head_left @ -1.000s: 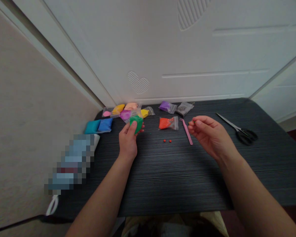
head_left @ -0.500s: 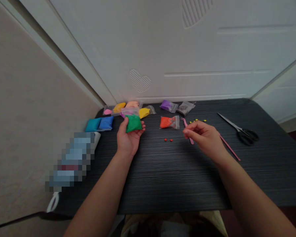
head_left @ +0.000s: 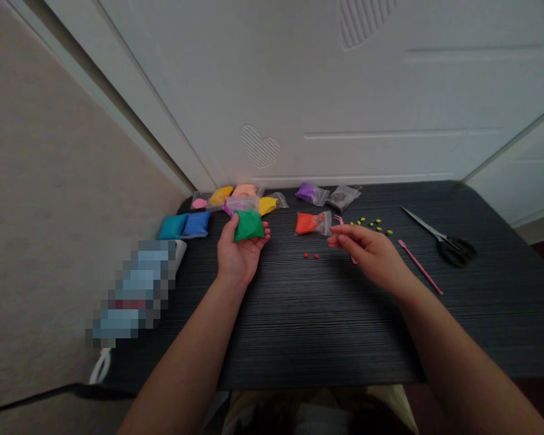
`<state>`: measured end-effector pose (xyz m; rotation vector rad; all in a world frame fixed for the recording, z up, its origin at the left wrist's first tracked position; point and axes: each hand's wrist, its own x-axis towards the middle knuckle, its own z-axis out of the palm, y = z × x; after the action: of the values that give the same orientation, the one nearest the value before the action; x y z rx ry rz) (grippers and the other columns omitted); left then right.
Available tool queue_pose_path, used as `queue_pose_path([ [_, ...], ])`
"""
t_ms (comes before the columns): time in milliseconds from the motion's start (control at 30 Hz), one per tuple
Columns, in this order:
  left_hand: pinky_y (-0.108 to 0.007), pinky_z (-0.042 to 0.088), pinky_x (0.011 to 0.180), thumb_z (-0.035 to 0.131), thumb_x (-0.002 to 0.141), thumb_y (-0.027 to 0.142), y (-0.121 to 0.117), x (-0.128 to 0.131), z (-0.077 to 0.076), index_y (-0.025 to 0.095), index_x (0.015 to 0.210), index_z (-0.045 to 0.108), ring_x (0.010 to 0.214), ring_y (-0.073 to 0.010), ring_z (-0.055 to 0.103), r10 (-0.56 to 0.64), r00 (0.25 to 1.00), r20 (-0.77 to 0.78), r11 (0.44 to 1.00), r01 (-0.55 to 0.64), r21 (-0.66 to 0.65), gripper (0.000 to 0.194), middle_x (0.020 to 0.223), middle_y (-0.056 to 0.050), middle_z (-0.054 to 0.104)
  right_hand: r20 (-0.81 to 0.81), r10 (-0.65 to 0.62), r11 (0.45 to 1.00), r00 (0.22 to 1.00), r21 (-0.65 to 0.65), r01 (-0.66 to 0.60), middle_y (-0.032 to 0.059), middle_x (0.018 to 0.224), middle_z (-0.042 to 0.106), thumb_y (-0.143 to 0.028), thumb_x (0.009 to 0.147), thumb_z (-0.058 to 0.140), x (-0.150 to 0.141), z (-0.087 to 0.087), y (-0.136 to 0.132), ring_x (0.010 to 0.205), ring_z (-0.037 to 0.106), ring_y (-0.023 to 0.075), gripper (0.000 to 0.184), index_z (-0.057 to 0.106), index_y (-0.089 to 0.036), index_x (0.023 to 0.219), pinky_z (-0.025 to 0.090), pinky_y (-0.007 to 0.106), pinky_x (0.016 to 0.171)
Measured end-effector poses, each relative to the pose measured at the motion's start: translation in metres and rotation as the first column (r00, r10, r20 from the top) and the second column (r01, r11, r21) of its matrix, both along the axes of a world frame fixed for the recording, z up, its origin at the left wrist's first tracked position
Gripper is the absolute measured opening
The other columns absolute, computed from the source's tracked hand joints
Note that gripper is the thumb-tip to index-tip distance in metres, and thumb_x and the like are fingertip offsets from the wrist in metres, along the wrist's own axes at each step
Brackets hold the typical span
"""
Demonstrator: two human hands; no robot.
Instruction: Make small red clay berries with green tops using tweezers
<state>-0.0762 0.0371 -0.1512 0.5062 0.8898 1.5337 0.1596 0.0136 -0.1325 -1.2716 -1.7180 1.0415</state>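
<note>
My left hand point(head_left: 240, 254) is raised over the left part of the dark table, closed around a small clear bag of green modelling clay point(head_left: 249, 225). My right hand point(head_left: 369, 251) hovers to the right with thumb and fingertips brought together; whatever may be between them is too small to make out. Behind its fingers, pink bent-tip tweezers point(head_left: 338, 219) are partly hidden. Two tiny red balls point(head_left: 305, 255) lie between the hands. A bag of orange-red clay point(head_left: 311, 223) lies just beyond them. Several tiny yellow-and-green pieces point(head_left: 378, 229) sit past my right hand.
Scissors point(head_left: 439, 237) and a pink stick tool point(head_left: 420, 267) lie at the right. More clay bags stand along the back: yellow point(head_left: 267, 206), purple point(head_left: 306, 193), grey-black point(head_left: 343, 197). Blue point(head_left: 196, 225) and teal point(head_left: 173, 227) packs lie left, near a blurred-out device point(head_left: 138, 290).
My right hand has shifted slightly left, uncovering more of the yellow-and-green pieces and the pink stick's upper end. My left hand still holds the green clay bag in nearly the same place.
</note>
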Motion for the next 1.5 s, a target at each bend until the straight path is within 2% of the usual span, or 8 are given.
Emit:
queue_pose_path([
  [133,-0.026,0.050,0.061,0.051,0.073,0.043,0.000,-0.001,0.000,0.011,0.086,0.060,0.064,-0.0150,0.062,-0.016,1.000,0.013,1.000,0.016,-0.007,0.035,0.072,-0.008,0.065,-0.258,0.035,0.990,0.965,-0.121,-0.068,0.0016,0.087,0.066,-0.028,0.072,0.063,-0.003,0.006,-0.003,0.081,0.062,0.0127,0.027,0.059,-0.021,0.098,0.048,0.026,0.071],
  [267,-0.026,0.050,0.060,0.052,0.073,0.043,-0.001,-0.001,0.000,0.011,0.086,0.060,0.064,-0.0152,0.062,-0.015,1.000,0.010,1.000,0.015,-0.011,0.036,0.071,-0.008,0.065,-0.309,0.023,0.987,0.951,-0.142,-0.070,0.0002,0.081,0.066,-0.028,0.068,0.067,-0.003,0.010,-0.005,0.072,0.060,0.0104,0.023,0.063,-0.021,0.089,0.046,0.023,0.065],
  [633,-0.025,0.050,0.063,0.048,0.076,0.043,-0.001,-0.001,0.000,0.011,0.088,0.061,0.068,-0.0143,0.062,-0.110,0.994,0.024,0.994,0.110,0.003,0.037,0.074,-0.007,0.065,-0.129,-0.019,1.000,0.991,-0.003,0.019,-0.0023,0.063,0.054,-0.036,0.069,0.065,0.003,0.010,-0.002,0.054,0.047,0.0087,0.021,0.056,-0.017,0.070,0.037,0.023,0.052],
  [733,-0.026,0.051,0.063,0.044,0.079,0.043,-0.005,0.001,0.004,0.010,0.094,0.061,0.068,-0.0153,0.062,-0.262,0.965,0.032,0.965,0.262,-0.010,0.040,0.077,-0.009,0.065,0.105,-0.015,0.995,0.994,0.101,0.004,0.0005,0.074,0.061,-0.038,0.076,0.057,0.002,0.006,0.000,0.064,0.053,0.0117,0.019,0.060,-0.019,0.079,0.040,0.025,0.059],
  [833,-0.028,0.051,0.061,0.041,0.081,0.041,-0.008,0.004,0.007,0.009,0.100,0.060,0.068,-0.0175,0.063,-0.400,0.916,0.025,0.916,0.400,-0.028,0.041,0.081,-0.012,0.065,0.420,-0.006,0.975,0.908,0.206,-0.088,0.0010,0.076,0.063,-0.036,0.082,0.049,0.003,-0.001,0.004,0.069,0.055,0.0133,0.021,0.061,-0.020,0.079,0.038,0.026,0.064],
  [900,-0.029,0.050,0.061,0.040,0.082,0.040,-0.010,0.005,0.007,0.009,0.099,0.060,0.068,-0.0186,0.063,-0.437,0.899,0.018,0.899,0.438,-0.032,0.040,0.082,-0.013,0.066,0.523,0.015,0.966,0.852,0.211,-0.147,0.0005,0.070,0.062,-0.037,0.081,0.050,0.003,-0.006,0.006,0.067,0.054,0.0138,0.022,0.060,-0.020,0.073,0.037,0.027,0.063],
  [1167,-0.030,0.050,0.061,0.045,0.080,0.038,-0.011,0.008,0.004,0.010,0.091,0.063,0.069,-0.0199,0.063,-0.460,0.888,-0.004,0.888,0.460,-0.026,0.035,0.082,-0.014,0.066,0.598,0.059,0.957,0.799,0.194,-0.216,0.0028,0.076,0.064,-0.030,0.079,0.054,0.001,-0.017,0.008,0.076,0.056,0.0174,0.013,0.063,-0.021,0.078,0.032,0.033,0.075],
  [1500,-0.029,0.050,0.066,0.059,0.072,0.031,-0.014,0.006,-0.003,0.010,0.091,0.064,0.075,-0.0194,0.062,-0.449,0.887,-0.112,0.892,0.452,0.006,0.029,0.087,-0.012,0.066,0.501,0.096,0.961,0.860,0.177,-0.211,0.0032,0.086,0.064,-0.027,0.078,0.054,0.007,-0.012,0.009,0.078,0.057,0.0155,0.015,0.063,-0.021,0.089,0.041,0.028,0.071],
])
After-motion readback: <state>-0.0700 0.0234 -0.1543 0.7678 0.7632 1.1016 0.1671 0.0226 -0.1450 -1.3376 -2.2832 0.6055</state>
